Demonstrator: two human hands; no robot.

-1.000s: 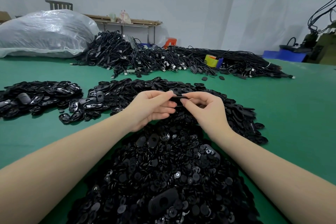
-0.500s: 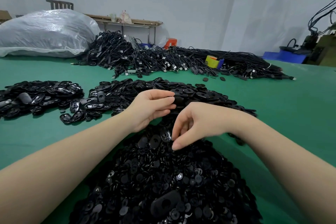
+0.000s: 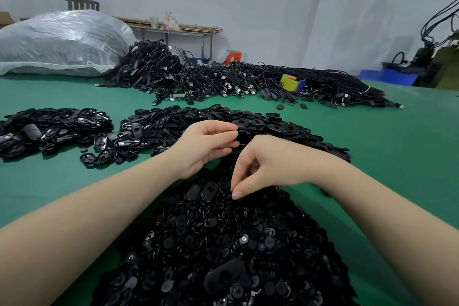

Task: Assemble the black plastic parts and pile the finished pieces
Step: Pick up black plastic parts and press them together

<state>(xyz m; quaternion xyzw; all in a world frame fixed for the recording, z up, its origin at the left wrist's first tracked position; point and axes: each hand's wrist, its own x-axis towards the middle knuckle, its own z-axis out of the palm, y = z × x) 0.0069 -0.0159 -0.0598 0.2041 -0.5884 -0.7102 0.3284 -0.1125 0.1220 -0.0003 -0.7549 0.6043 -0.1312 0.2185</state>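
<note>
My left hand (image 3: 206, 143) hovers over the middle of the table, fingers pinched on a flat black oval plastic piece (image 3: 244, 135) at its fingertips. My right hand (image 3: 258, 165) is turned palm down just below it, thumb and forefinger pinched together at the top of a big heap of small round black parts (image 3: 223, 243); whether a part sits between the fingertips is hidden. Behind both hands lies a mound of black oval plates (image 3: 268, 126). A pile of assembled black oval pieces (image 3: 52, 129) spreads at the left.
The table (image 3: 397, 156) is covered in green cloth. A long tangle of black cables (image 3: 223, 79) runs across the back, with a yellow tape roll (image 3: 289, 82) on it. A large clear plastic sack (image 3: 62, 42) sits at the back left. Blue bins (image 3: 387, 76) stand far right.
My right hand left the oval piece, swung down and left, and now pinches at the heap of round parts. My left hand stayed in place with the oval piece.
</note>
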